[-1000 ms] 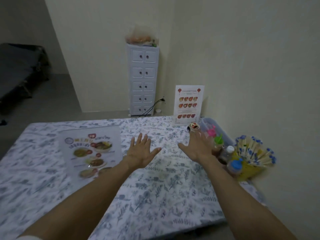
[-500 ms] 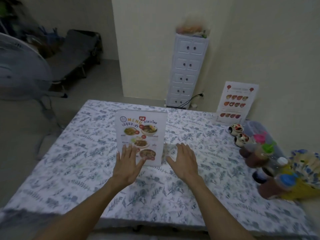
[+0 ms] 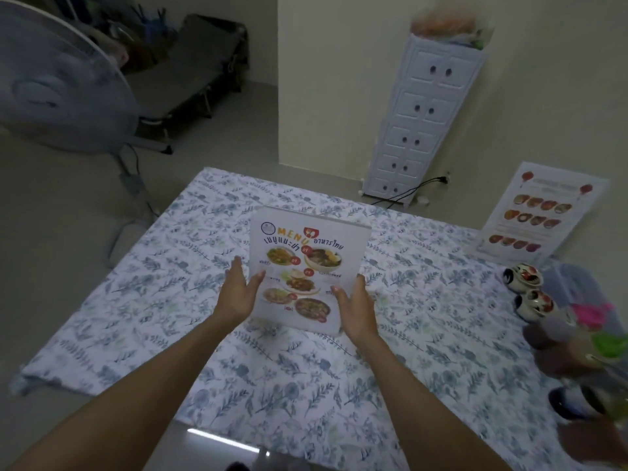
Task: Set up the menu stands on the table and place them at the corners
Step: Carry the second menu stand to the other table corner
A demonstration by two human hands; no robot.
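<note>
Upright, menu stand [image 3: 307, 263] long axis vertical, both hands flanking.

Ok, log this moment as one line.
both hands: left hand, right hand | gripping white upright menu stand | mid floral tablecloth | corner placement pending

The room is dim, with pale cream walls [image 3: 339, 79] and a grey floor [image 3: 68, 198]. A tall white drawer cabinet [image 3: 424, 107] stands against the wall, a bag [image 3: 445, 23] on top and a black cord [image 3: 407, 190] running to a socket beside it. At far left stands a large fan [image 3: 57, 86]; behind it is a dark folding cot [image 3: 200, 69].
</note>
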